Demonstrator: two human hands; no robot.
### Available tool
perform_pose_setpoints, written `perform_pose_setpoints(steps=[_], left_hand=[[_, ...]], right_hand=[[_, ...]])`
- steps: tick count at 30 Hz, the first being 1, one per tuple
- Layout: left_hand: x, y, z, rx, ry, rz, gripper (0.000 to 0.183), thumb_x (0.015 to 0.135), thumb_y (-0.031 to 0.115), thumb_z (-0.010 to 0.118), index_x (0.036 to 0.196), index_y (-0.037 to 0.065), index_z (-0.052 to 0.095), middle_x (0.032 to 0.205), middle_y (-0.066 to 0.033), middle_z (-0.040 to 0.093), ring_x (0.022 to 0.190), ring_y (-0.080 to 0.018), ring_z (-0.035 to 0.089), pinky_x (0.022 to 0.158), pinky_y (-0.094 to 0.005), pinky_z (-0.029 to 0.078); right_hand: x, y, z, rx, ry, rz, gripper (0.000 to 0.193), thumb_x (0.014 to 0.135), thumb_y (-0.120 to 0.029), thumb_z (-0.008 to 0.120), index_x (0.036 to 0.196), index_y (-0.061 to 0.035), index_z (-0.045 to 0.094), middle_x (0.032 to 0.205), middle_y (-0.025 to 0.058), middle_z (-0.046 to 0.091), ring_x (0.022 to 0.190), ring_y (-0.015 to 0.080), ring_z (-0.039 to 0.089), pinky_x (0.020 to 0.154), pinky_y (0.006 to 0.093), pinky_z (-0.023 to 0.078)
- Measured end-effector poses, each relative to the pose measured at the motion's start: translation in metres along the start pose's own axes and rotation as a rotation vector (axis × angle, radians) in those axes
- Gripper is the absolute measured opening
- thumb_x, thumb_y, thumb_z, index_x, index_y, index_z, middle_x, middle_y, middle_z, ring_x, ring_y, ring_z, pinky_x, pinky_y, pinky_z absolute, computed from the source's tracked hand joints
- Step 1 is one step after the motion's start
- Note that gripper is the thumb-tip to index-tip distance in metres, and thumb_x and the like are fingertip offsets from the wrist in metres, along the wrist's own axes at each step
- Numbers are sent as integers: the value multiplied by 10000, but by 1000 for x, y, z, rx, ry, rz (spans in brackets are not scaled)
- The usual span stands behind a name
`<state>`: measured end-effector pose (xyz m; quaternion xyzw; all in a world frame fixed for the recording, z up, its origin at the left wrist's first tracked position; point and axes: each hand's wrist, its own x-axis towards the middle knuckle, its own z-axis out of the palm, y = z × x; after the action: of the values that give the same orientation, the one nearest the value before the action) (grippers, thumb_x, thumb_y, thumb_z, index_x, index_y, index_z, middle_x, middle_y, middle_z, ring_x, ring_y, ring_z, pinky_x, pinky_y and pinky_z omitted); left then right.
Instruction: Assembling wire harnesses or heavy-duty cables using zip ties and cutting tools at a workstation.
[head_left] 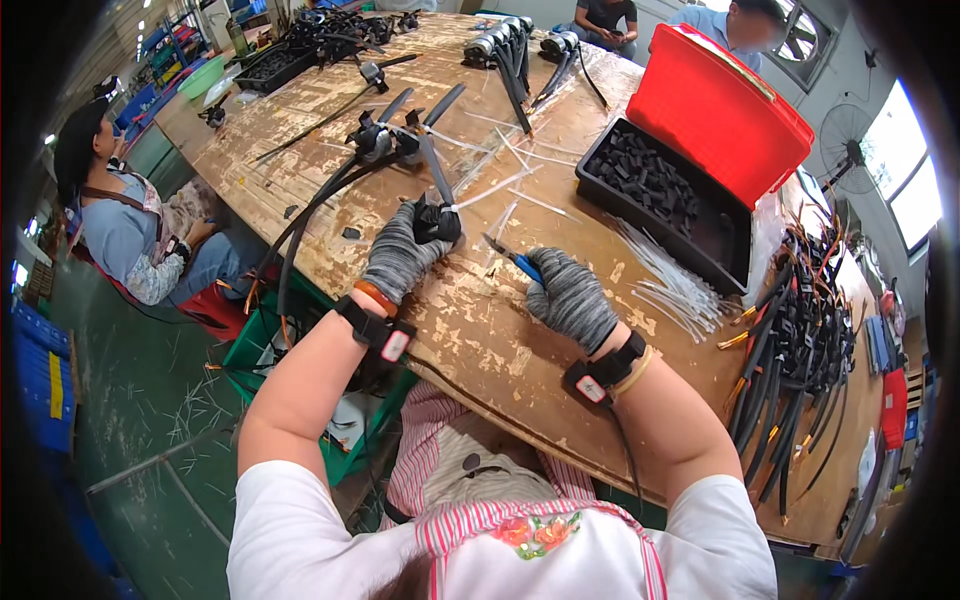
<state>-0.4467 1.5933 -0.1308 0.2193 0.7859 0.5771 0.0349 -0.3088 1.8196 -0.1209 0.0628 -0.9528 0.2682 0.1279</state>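
Observation:
My left hand (pixel 402 252), in a grey knit glove, is closed around a black connector piece (pixel 437 222) on a black cable assembly. A white cable tie (pixel 495 188) circles the piece, and its long tail points up and to the right. My right hand (pixel 575 300), gloved alike, grips small blue-handled cutters (pixel 526 266). Their dark jaws point left toward the connector piece, apart from it. Beyond my left hand lie silver-and-black motor-like parts (pixel 374 143) with thick black cables attached.
Loose white cable ties (pixel 675 285) lie right of my right hand. A black bin (pixel 715 245) of small black pieces has a red bin (pixel 715 110) tilted beside it. Cable bundles (pixel 800 330) cover the table's right side. A seated person (pixel 135 230) is at the left.

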Motion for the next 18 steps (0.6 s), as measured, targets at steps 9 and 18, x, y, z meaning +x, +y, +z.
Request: perform_pose_setpoints(steps=[9,18], left_hand=[[14,-34,29,-390,131,-100,232,963,232,495,1087,42,544,1034,-92,630,907,-207,634,821,-399,558],[5,-18,23,24,137,-31,473,727,-65,724,1141,34,518,1042,-55,605,905,-108,589,830,-258,530]], right_hand=[[25,-19,10,-362,-63,149,587,744,-358,680,1259,-125,521,1059,161,589,984,335,571,851,469,450],[34,-34,23,-276,-21,199,611,770,-372,641,1304,-118,487,1121,169,562,1045,330,537,887,476,431]])
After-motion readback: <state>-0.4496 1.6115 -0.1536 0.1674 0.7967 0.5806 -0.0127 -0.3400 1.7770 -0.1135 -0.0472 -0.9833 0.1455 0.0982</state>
